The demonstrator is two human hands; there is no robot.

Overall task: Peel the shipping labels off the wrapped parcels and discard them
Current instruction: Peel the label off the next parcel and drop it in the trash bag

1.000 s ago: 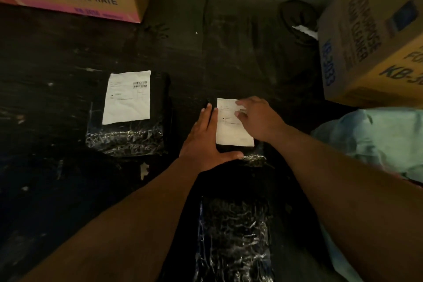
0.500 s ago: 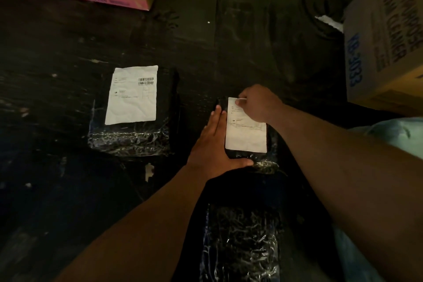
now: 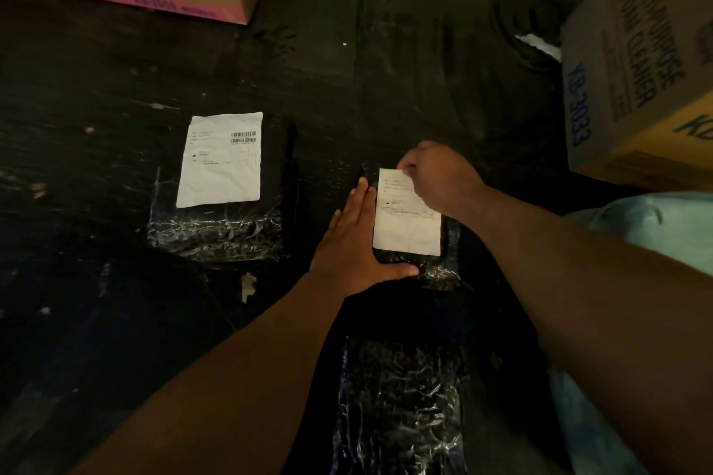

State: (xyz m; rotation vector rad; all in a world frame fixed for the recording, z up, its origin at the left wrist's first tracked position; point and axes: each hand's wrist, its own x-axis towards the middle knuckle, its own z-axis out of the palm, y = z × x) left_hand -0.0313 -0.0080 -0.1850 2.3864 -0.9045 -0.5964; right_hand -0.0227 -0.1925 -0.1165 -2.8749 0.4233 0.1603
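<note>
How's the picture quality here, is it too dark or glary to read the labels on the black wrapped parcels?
Head view: dim overall, the dark floor swallowing detail; glare streaks on the shiny black wrapped parcels; the white paper shipping labels are bright but their print is too small to read; the cardboard boxes bow at the wide-angle edges.

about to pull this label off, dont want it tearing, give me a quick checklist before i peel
1. Right hand pinching the label at its far corner: ok
2. Left hand flat, bracing the parcel: ok
3. Corner already lifted from the wrap: cannot tell
4. Left fingers off the label: ok
5. Discard spot in view: cannot tell
6. Left parcel's label intact for the next peel: ok
</note>
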